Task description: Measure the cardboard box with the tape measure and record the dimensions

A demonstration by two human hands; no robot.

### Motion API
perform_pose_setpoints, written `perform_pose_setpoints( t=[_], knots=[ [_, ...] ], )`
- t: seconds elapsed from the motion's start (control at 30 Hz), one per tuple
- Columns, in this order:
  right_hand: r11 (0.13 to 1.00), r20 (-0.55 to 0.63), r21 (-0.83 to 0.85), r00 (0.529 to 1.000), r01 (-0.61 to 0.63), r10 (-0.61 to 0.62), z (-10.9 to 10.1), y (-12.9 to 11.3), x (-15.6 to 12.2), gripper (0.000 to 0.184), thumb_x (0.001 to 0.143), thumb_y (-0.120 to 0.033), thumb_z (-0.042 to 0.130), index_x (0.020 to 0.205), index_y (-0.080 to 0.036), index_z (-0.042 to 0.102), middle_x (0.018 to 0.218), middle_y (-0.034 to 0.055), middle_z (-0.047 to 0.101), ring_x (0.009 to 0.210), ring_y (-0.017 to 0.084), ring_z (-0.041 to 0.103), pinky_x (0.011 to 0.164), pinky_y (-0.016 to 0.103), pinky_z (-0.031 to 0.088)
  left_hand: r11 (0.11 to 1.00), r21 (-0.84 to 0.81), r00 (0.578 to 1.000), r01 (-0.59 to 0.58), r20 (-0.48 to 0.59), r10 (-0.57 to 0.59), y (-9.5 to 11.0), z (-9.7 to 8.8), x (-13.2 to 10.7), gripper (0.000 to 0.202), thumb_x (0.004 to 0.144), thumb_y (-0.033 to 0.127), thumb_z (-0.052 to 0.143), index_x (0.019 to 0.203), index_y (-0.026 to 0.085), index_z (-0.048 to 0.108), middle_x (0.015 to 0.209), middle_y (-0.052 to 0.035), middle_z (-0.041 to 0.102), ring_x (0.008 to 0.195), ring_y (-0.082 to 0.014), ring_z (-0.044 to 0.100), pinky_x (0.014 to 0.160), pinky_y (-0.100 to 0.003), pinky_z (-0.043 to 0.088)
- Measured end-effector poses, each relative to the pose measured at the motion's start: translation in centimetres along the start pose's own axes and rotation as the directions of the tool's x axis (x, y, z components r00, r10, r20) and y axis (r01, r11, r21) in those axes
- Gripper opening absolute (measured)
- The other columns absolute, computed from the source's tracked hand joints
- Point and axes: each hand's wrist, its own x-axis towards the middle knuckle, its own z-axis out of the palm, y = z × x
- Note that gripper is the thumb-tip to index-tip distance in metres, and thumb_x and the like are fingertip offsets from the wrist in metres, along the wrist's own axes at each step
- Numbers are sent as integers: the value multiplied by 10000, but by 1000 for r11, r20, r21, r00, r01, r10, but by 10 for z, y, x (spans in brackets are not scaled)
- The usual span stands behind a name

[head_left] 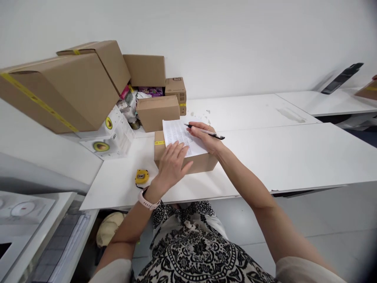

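Observation:
A printed sheet of paper (179,135) lies on top of a flat cardboard box (199,163) on the white table (279,157). My left hand (172,165) rests flat on the sheet's near edge, fingers spread, holding it down. My right hand (206,137) grips a pen (206,132) with its tip over the sheet's upper right part. A watch with a pink strap sits on my left wrist.
A yellow tape measure (141,176) lies on the table left of the box. Stacked cardboard boxes (67,88), a white avocado-print carton (110,135) and a smaller brown box (157,112) crowd the back left. A dark flat object (341,78) lies far right.

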Motion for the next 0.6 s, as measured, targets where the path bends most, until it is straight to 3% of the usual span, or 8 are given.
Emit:
perform_pose_setpoints(
  t=[0.1, 0.23, 0.4, 0.6],
  knots=[
    [994, -89, -103, 995, 41, -51, 1, 1, -4, 344, 670, -424, 832, 846, -205, 635, 786, -13, 641, 719, 128, 583, 732, 301, 502, 998, 46, 996, -43, 81, 39, 14, 14, 3, 477, 927, 281, 614, 1371, 113, 565, 1431, -206, 596, 1387, -343, 513, 1160, -521, 396],
    [962, -130, -268, 986, 62, -100, 4, -1, -10, 223, 758, -357, 720, 764, -225, 539, 631, -57, 516, 602, 117, 488, 609, 271, 433, 996, 90, 1000, -16, 21, 14, 17, 30, 0, 457, 919, 166, 580, 1375, 140, 581, 1407, -196, 620, 1364, -337, 543, 1144, -528, 421],
    [972, -44, -235, 999, 2, -13, 4, 1, -13, 285, 788, -412, 696, 813, -237, 472, 611, -46, 602, 555, 129, 539, 574, 276, 435, 994, 103, 998, -29, -56, 35, 14, 34, -3, 414, 924, 156, 582, 1337, 141, 615, 1369, -182, 652, 1314, -330, 590, 1115, -519, 459],
    [898, -85, -429, 986, 96, -146, 2, 3, -13, 267, 781, -356, 694, 682, -223, 484, 564, -61, 493, 531, 105, 444, 533, 262, 343, 995, 95, 998, -5, -61, 11, 16, 33, -2, 402, 931, 150, 560, 1326, 175, 632, 1349, -164, 669, 1307, -320, 598, 1110, -515, 464]
  ],
)
